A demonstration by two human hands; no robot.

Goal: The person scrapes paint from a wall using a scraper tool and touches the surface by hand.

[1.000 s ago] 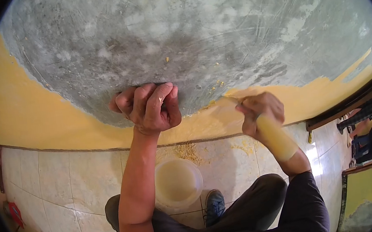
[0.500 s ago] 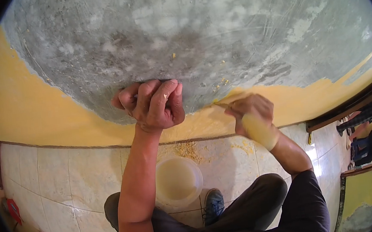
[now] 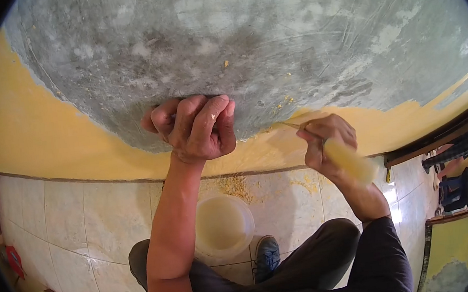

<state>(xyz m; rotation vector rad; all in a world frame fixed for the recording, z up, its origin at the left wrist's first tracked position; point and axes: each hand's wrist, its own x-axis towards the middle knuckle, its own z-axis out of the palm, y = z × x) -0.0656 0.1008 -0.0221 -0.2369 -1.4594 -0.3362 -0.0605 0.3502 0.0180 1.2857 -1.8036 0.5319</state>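
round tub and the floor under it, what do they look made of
Tub: probably smooth plastic, since its rim looks pale and translucent. Floor: likely glazed ceramic tile, with straight joints and glossy reflections, though polished stone is possible.

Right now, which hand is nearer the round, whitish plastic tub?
Left: the left hand is above the tub, at the grey wall patch; the right hand is above and farther right.

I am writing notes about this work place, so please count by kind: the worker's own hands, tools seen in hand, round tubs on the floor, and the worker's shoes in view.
Hands: 2 (left hand, right hand)
Tool: 1, blurred, with a yellowish handle, in the right hand
Tub: 1, whitish
Shoe: 1, blue
Total: 5
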